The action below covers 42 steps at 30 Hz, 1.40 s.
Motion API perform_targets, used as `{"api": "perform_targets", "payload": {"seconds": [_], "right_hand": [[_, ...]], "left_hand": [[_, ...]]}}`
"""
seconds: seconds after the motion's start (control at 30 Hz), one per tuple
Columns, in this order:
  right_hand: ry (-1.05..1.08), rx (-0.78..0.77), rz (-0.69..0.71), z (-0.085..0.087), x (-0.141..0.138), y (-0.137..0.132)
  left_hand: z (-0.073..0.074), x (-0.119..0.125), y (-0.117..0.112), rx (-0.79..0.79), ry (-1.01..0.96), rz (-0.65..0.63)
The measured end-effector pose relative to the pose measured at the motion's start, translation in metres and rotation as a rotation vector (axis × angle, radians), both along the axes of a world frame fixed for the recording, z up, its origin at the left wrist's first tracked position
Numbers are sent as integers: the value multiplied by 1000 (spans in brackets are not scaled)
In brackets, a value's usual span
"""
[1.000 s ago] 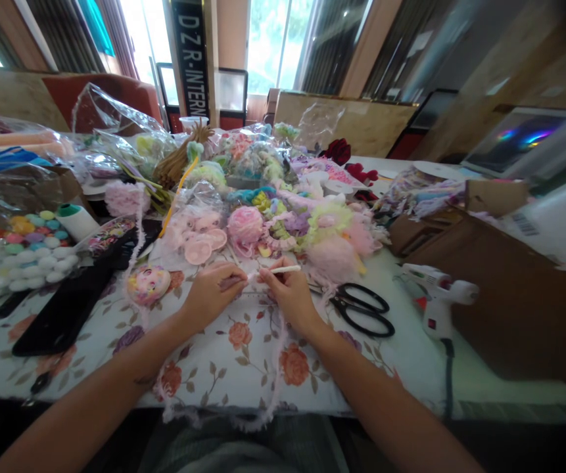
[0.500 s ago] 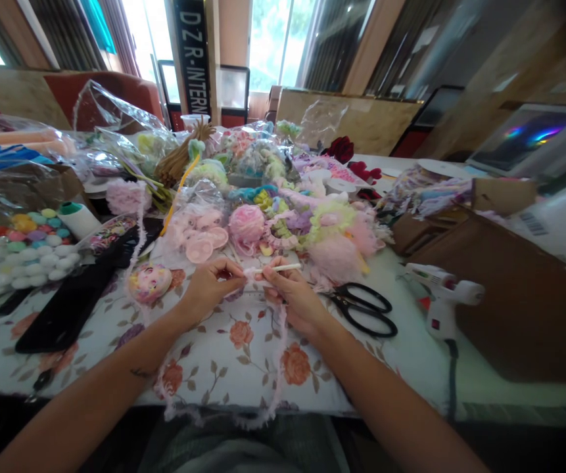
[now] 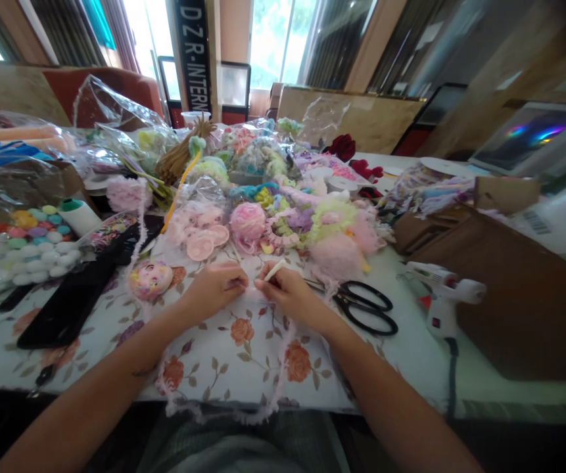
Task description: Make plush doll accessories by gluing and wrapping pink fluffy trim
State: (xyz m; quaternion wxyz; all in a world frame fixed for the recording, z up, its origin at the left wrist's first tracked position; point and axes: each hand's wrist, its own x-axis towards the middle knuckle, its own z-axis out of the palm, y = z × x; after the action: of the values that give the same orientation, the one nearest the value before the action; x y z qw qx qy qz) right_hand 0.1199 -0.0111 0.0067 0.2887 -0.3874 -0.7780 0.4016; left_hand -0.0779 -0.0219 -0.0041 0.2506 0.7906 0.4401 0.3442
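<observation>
My right hand (image 3: pixel 286 292) grips a cream crochet hook (image 3: pixel 275 270), its shaft slanting up and to the right. Facing it, my left hand (image 3: pixel 217 287) is closed, thumb and fingers pinched on fluffy pale pink yarn (image 3: pixel 253 293). The small bit of yarn between the hands is partly hidden by fingers and blurred. A loose pink strand (image 3: pixel 279 378) hangs from near my right hand, loops over the table's front edge and comes back up under my left forearm. Another length runs up to a pink yarn ball (image 3: pixel 127 195).
Black-handled scissors (image 3: pixel 369 307) lie right of my right hand, with a white glue gun (image 3: pixel 443 295) beyond. Left are a doll-like face piece (image 3: pixel 150 280), a black phone-like slab (image 3: pixel 60 309) and bagged pompoms (image 3: pixel 21 263). Yarn and plush pieces (image 3: pixel 248 226) heap behind; a cardboard box (image 3: pixel 514 295) stands right.
The crochet hook has swung from nearly level to tilted upward as my right hand turned. My left fingers have curled in more, and the yarn between the hands is now less visible.
</observation>
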Motion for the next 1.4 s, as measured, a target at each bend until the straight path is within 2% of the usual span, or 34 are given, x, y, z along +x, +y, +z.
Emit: {"api": "perform_targets", "payload": {"seconds": [0.1,0.2,0.3,0.4,0.5,0.6,0.7,0.8,0.87,0.97,1.1,1.2,1.3,1.4], "right_hand": [[-242,260,-64,-5,-2,-4],[-371,460,-110,-15,-5,-6],[-364,641,-188,-25,-6,-7],[-223,687,-284,-29,-8,-8],[24,590,-332,-24,-11,-11],[274,397,-366,-14,-14,-13],[504,92,-339,-7,-16,-13],[679,-214,-250,-3,-16,-12],[732,-324,-209,-3,-17,-11],[758,-382,-188,-4,-17,-11],[742,-384,-183,-6,-17,-11],[691,-292,-218,-8,-17,-10],[547,-52,-316,-12,-17,-9],[367,260,-371,-17,-16,-9]], "left_hand": [[-9,3,0,131,102,17],[-14,6,0,175,69,15],[-14,9,0,122,-66,44],[-12,12,-1,-35,-297,86],[-11,14,-2,-247,-575,108],[-9,15,-4,-402,-738,134],[-7,14,-4,-525,-830,123],[-5,13,-4,-602,-864,83],[-3,13,-4,-623,-882,59],[-1,11,-4,-639,-905,22],[0,10,-5,-545,-830,7],[-1,10,-7,-293,-635,126],[-2,11,-9,-51,-405,283],[-1,11,-11,76,-266,334]]}}
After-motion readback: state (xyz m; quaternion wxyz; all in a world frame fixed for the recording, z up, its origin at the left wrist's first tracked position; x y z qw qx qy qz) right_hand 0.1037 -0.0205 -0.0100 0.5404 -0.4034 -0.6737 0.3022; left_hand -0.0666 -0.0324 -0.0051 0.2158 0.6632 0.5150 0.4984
